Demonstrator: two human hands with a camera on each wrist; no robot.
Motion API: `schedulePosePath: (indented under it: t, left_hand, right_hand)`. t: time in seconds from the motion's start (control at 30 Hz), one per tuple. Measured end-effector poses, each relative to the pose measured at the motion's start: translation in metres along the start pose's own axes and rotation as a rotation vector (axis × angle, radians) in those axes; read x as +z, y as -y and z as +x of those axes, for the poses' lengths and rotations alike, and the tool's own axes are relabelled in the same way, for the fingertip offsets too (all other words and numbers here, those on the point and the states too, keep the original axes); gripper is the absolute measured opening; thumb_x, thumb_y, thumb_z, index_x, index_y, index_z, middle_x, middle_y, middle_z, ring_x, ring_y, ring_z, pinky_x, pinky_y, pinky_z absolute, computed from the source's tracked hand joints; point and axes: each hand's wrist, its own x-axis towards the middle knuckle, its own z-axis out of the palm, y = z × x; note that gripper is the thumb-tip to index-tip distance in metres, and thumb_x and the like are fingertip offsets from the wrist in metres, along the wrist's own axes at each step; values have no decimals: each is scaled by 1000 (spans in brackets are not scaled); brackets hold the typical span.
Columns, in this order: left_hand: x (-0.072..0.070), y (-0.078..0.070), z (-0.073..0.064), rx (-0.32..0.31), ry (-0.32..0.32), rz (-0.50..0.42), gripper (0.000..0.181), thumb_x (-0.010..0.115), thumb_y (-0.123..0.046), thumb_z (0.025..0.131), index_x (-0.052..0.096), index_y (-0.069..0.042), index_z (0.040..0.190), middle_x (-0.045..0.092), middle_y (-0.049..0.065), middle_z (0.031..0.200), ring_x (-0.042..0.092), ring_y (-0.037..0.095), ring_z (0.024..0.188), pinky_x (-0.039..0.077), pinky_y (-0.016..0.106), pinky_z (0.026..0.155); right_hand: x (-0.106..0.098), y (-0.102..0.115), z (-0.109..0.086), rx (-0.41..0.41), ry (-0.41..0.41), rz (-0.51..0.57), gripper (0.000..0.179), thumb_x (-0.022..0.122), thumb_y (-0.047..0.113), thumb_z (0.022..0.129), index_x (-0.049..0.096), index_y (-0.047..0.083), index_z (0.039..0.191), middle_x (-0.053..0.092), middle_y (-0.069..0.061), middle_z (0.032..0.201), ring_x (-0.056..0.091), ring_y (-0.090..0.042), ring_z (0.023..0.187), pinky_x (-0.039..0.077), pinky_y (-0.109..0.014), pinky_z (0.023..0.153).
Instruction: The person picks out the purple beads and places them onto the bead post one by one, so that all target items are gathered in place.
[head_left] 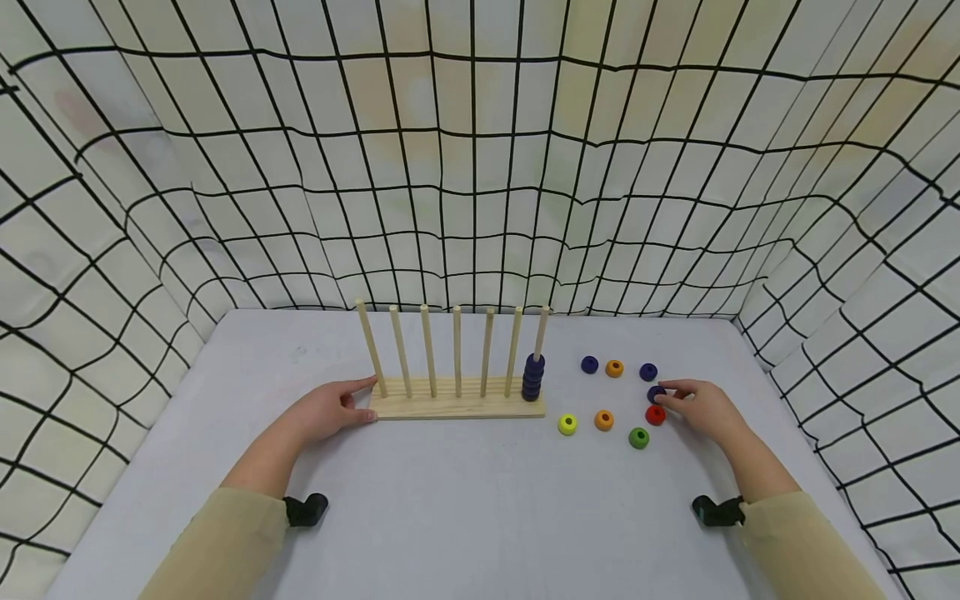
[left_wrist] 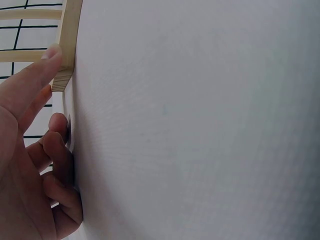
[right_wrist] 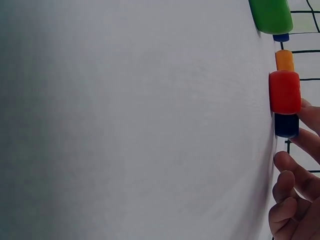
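A wooden peg stand [head_left: 450,407] with several upright pegs stands on the table; dark blue beads [head_left: 533,379] are stacked on its rightmost peg. My left hand [head_left: 327,408] grips the left end of its base, thumb [left_wrist: 37,75] at the front edge and index finger behind. On the right, my right hand [head_left: 703,407] has thumb and index finger at a dark blue bead [head_left: 655,394], pinching it on the table. This bead is partly hidden behind a red bead [right_wrist: 285,92] in the right wrist view. The other fingers of that hand are curled.
Loose beads lie right of the stand: two dark blue [head_left: 589,364] [head_left: 648,372], two orange [head_left: 614,368] [head_left: 603,420], a yellow bead [head_left: 567,424] and a green bead [head_left: 639,437]. A black net [head_left: 472,192] over pale walls surrounds the white table [head_left: 480,508] behind and at both sides.
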Motion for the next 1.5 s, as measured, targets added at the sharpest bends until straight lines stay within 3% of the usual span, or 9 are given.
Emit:
schedulePosePath:
  t: [0.47,1.1,1.5]
  left_hand:
    - [-1,1,1,2,2,0,73,75,-38,88,45,-18,151,48,6,81,43,20,72,34,34,64]
    - [-1,-1,-1,-5,1,-2,73,76,-37,87,45,-18,150,48,6,82,43,20,73,33,35,64]
    - [-1,0,0,5,2,4,72,75,-37,88,45,-18,151,48,6,82,43,20,73,33,35,65]
  right_hand:
    - [-1,-3,1,-18,24,9,58,67,40,94,57,4,138,58,-17,110,48,-33,98,42,-40,75]
    - [-7,3,-3,17,-51,-40,58,66,41,95,56,6,141,59,-19,110,48,-33,97,40,-37,70]
    - [-8,15,-9,-35,-102,-44,57,66,42,94,58,5,138,60,-13,101,50,-27,88,41,-33,65]
